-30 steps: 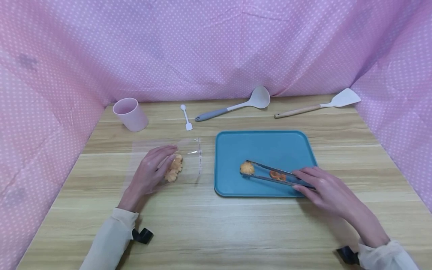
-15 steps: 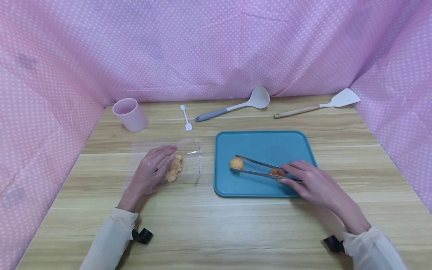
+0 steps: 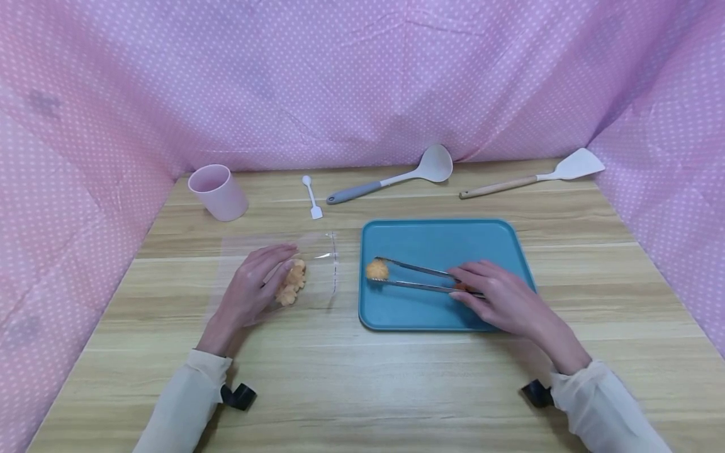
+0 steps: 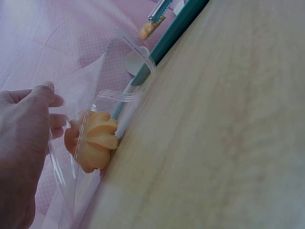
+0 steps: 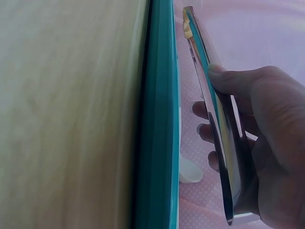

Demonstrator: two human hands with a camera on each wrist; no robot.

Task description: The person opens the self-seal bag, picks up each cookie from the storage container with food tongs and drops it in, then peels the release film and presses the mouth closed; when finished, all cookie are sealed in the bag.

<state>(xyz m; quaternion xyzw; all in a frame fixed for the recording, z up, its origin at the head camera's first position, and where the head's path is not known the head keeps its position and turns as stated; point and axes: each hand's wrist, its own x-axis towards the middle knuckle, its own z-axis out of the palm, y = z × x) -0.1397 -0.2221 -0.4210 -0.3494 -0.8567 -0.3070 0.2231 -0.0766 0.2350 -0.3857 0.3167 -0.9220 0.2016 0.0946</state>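
My left hand [image 3: 249,286] holds a clear plastic bag [image 3: 320,274] lying on the table, fingers bent at its upper film. Inside the bag, beside the fingertips, are several golden flower-shaped cookies [image 3: 291,283]. In the left wrist view the film stands raised around a ridged cookie [image 4: 97,138]. My right hand [image 3: 498,296] grips metal tongs [image 3: 416,286], thumb on one arm and fingers on the other. Between the tong tips is a round golden cookie [image 3: 376,270], over the left edge of the blue tray [image 3: 436,242]. A brown cookie [image 3: 461,287] on the tray is mostly hidden by the right hand.
Along the back of the table lie a pink cup [image 3: 219,194], a small white double-ended scoop [image 3: 313,198], a ladle [image 3: 391,180] with a grey handle and a white spatula [image 3: 535,179] with a wooden handle. A pink dotted cloth [image 3: 362,82] encloses the back and sides.
My right hand has moved left with the tongs and the golden cookie, from mid-tray to the tray's left edge. It now covers the brown cookie. The left hand and bag have stayed put.
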